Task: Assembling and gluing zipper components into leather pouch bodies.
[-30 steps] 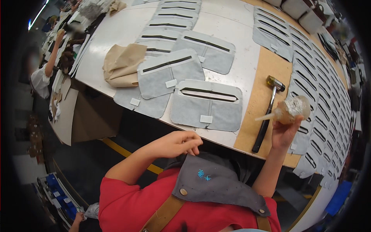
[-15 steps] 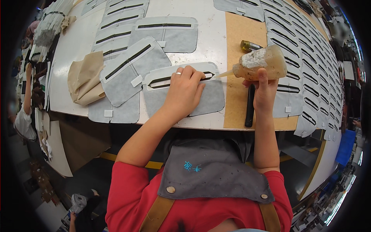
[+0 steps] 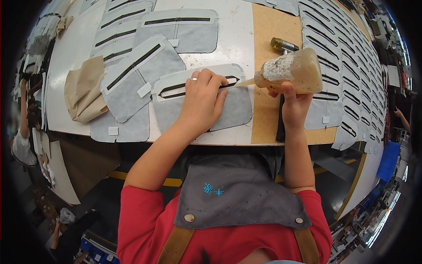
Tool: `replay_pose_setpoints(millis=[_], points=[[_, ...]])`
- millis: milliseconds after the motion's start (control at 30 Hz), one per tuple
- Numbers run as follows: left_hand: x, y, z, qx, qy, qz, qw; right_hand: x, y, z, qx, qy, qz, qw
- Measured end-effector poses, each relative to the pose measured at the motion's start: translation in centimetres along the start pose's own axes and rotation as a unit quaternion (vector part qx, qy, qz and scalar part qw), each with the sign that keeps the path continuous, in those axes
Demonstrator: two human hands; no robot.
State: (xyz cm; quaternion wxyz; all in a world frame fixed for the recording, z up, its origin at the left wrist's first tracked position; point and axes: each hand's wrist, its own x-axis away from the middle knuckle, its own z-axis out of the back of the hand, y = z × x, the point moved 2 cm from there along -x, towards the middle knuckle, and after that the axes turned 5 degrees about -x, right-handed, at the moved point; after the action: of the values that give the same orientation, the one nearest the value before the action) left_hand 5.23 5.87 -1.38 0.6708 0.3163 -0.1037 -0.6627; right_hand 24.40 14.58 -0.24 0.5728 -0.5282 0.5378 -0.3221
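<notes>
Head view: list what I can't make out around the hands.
All in the head view:
Middle of the gray panel: covered by the left hand.
Mid-shaft of the hammer: behind the bottle and right hand.
Whether the nozzle touches the panel: tip too small.
Far end of the upper-left column of panels: cut off by the top edge.

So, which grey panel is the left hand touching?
The front panel, just left of the brown board: the left hand covers part of its slot and none of the others', and the bottle's nozzle points there.
</notes>
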Motion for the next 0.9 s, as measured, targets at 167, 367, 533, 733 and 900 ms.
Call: replay_pose_setpoints(millis=[167, 367, 533, 733, 900], points=[[0.0, -0.1, -0.1, -0.001, 0.006, -0.004, 1.000, -0.1, 0.2, 0.3, 0.009, -0.007, 0.022, 1.000], [0.3, 0.1, -0.2, 0.002, 0.011, -0.003, 1.000, 0.5, 0.8, 1.1, 0.003, -0.023, 0.014, 1.000], [0.3, -0.1, -0.2, 0.010, 0.011, -0.001, 1.000, 0.2, -0.6, 0.5, -0.059, -0.044, -0.050, 0.996], [0.1, -0.1, -0.3, 0.016, 0.022, -0.008, 1.000, -2.4, -0.3, 2.2, -0.175, 0.023, -0.180, 0.968], [0.0, -0.1, -0.2, 0.012, 0.020, -0.004, 1.000, -2.5, -0.9, 0.5, -0.012, -0.001, -0.079, 0.997]])
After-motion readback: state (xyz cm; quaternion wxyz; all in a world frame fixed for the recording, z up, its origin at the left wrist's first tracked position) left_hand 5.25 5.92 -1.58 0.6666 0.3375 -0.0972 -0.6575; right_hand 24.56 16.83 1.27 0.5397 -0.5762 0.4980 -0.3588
